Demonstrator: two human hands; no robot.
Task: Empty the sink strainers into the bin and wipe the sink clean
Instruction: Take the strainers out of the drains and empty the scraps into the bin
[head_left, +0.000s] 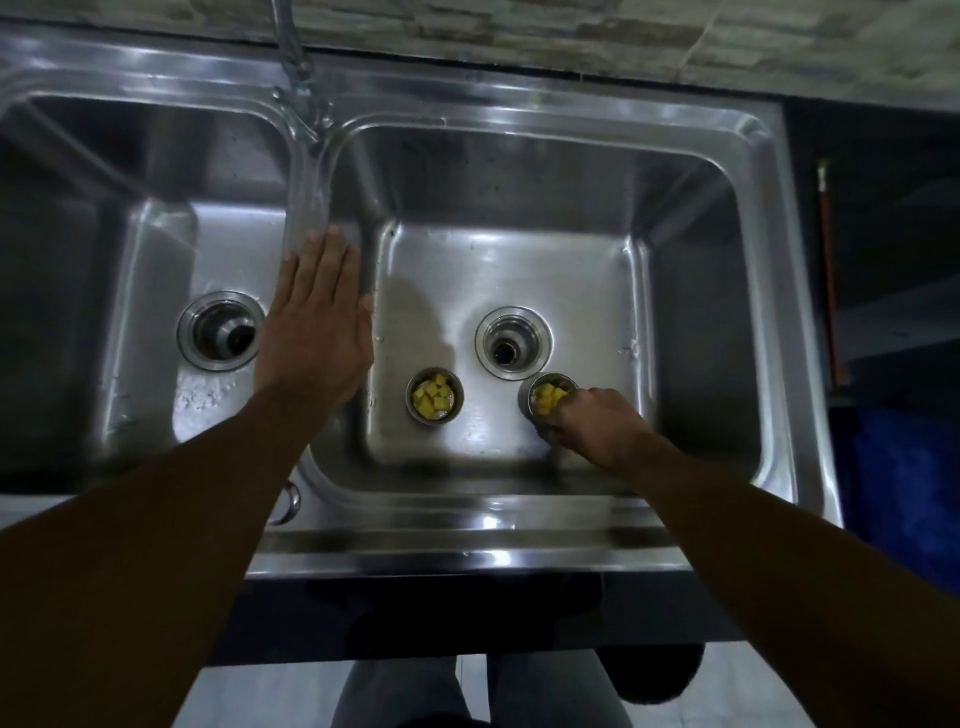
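Two bare forearms reach out from the near edge over the front rim of a stainless-steel double sink (467, 540). The left hand (314, 332) lies flat, palm down, on the ridge (309, 192) that divides the two basins, its fingers (332, 260) straight and close together, holding nothing. The right hand (597, 423) is down in the right basin, its fingers curled round a small metal strainer cup (543, 397) that holds yellow food cubes; this cup sits just to the near right of the open drain hole (513, 340). Whether the cup rests on the basin floor or is lifted cannot be told.

A second strainer cup (435, 400), also holding yellow cubes, stands upright on the floor of the same basin, to the near left of that drain and apart from both hands. The left basin shows its own open drain (221, 331), with water drops on the floor near it. The faucet (296, 67) rises at the far side, above the dividing ridge. Below the sink's front edge, the person's legs show over a pale tiled floor.
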